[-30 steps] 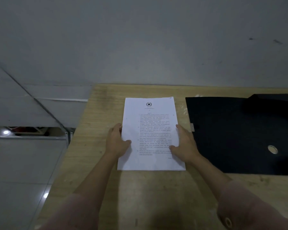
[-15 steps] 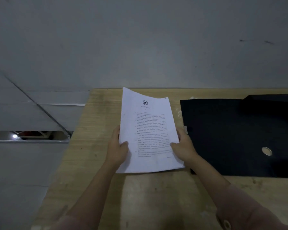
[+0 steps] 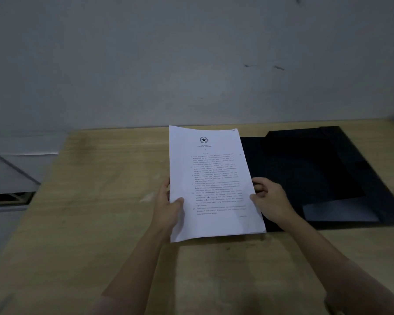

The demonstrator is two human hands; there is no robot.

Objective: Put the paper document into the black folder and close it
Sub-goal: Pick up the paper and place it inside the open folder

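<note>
The paper document point(image 3: 212, 178), a white printed stack with a round emblem at its top, is lifted off the wooden table point(image 3: 96, 201) and tilted up. My left hand point(image 3: 167, 208) grips its lower left edge, thumb on the page. My right hand point(image 3: 270, 202) grips its lower right edge. The black folder point(image 3: 316, 173) lies open and flat on the table just right of the paper, which overlaps the folder's left edge. A pale sheet or flap point(image 3: 341, 211) shows at the folder's near right corner.
A grey wall point(image 3: 191, 64) rises directly behind the table's far edge. The table's left edge drops to a tiled floor point(image 3: 7, 223). Bare wood lies left of the paper and in front of it.
The paper lay flat on the table with both hands on it; now both hands have lifted it and carried it right, over the folder's left edge. The view has turned right.
</note>
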